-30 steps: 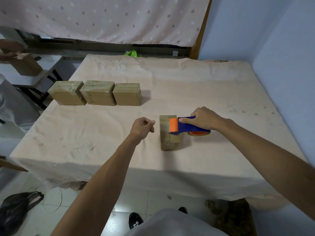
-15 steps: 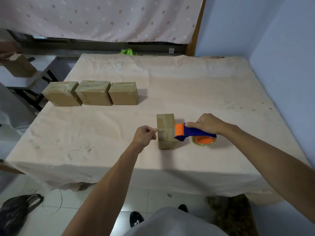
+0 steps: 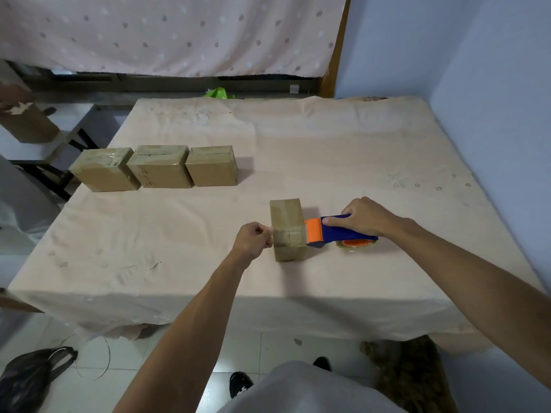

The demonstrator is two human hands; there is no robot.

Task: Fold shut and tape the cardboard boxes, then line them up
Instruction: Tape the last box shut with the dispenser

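Note:
A small cardboard box (image 3: 286, 216) stands near the table's front middle, a strip of clear tape running across its top. My left hand (image 3: 252, 239) pinches the tape end against the box's left side. My right hand (image 3: 365, 217) grips the blue and orange tape dispenser (image 3: 331, 232), whose orange head sits at the box's right edge. Three taped boxes stand side by side at the back left: a left box (image 3: 103, 169), a middle box (image 3: 161, 166) and a right box (image 3: 212, 166).
The table (image 3: 343, 162) wears a peach cloth and meets a blue wall on the right. A side table with another box (image 3: 28, 123) stands at the far left. A black bag (image 3: 26, 374) lies on the floor.
My left hand moved right to the box's left side and took the tape end. My right hand drew the dispenser right and down, off the box top to its right edge.

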